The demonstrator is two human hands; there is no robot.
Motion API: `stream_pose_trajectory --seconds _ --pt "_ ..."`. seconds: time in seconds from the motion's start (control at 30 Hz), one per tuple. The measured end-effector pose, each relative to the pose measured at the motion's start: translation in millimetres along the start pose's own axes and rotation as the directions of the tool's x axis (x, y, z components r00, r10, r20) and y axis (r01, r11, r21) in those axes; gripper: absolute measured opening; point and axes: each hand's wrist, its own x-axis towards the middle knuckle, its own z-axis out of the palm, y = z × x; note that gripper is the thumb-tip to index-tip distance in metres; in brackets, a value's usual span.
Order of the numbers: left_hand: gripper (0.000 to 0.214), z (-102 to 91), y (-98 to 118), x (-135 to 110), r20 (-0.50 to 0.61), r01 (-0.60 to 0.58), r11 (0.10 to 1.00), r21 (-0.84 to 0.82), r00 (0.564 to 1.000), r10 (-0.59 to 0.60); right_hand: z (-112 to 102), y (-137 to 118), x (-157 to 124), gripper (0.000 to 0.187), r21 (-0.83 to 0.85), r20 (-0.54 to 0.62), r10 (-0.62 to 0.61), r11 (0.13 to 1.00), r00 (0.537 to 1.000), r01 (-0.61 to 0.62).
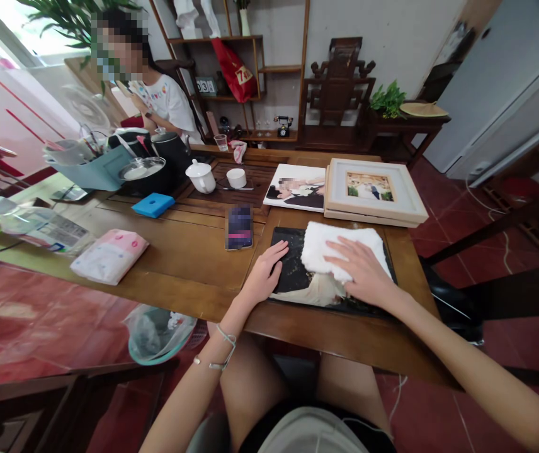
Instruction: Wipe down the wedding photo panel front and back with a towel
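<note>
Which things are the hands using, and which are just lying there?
In use:
towel under the right hand
dark photo under the left hand

Lying about:
phone
framed picture
teapot
cup
pink packet

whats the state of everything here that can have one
white towel: folded, lying on the dark photo panel
dark photo panel: flat on the table, partly covered
right hand: open, flat on the white towel
left hand: open, flat on the panel's left edge
phone: lying flat
framed picture: lying flat, face up
white teapot: upright, lid on
white cup: upright
</note>
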Motion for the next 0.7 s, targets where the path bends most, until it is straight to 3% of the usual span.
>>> stream_pose_trajectory --seconds 0.1,0.2,0.33,0.5,0.6,0.7 --pt "0.041 -0.4 0.4 -0.1 0.001 -0.007 1.000 -0.008 1.000 0.007 3.4 19.4 31.2 0.052 -0.041 -0.050 0.132 0.990 0.990 -0.134" --pt "0.041 -0.8 1.6 -0.1 0.001 0.000 1.000 -0.008 1.000 0.000 5.3 10.4 38.7 0.052 -0.064 -0.035 0.138 0.988 0.990 -0.140" --pt "0.041 -0.5 1.7 -0.2 0.008 0.013 1.000 0.000 1.000 -0.013 6.2 -31.8 3.2 0.068 -0.030 0.051 -0.048 0.998 0.998 0.049" --pt "0.043 0.2 -1.1 -0.7 0.003 -0.011 1.000 -0.018 1.000 0.011 4.1 -76.3 -49.0 0.085 0.070 0.149 -0.224 0.974 0.963 0.216" --pt "0.043 0.2 -1.6 -1.0 -0.001 0.003 1.000 -0.022 1.000 -0.003 0.4 -71.8 -45.7 0.085 0.116 0.168 -0.232 0.970 0.958 0.214" --pt "0.041 -0.3 -0.4 -1.0 0.005 0.023 1.000 -0.012 1.000 -0.023 -2.1 -40.9 -19.1 0.079 0.109 0.115 -0.137 0.986 0.984 0.125"
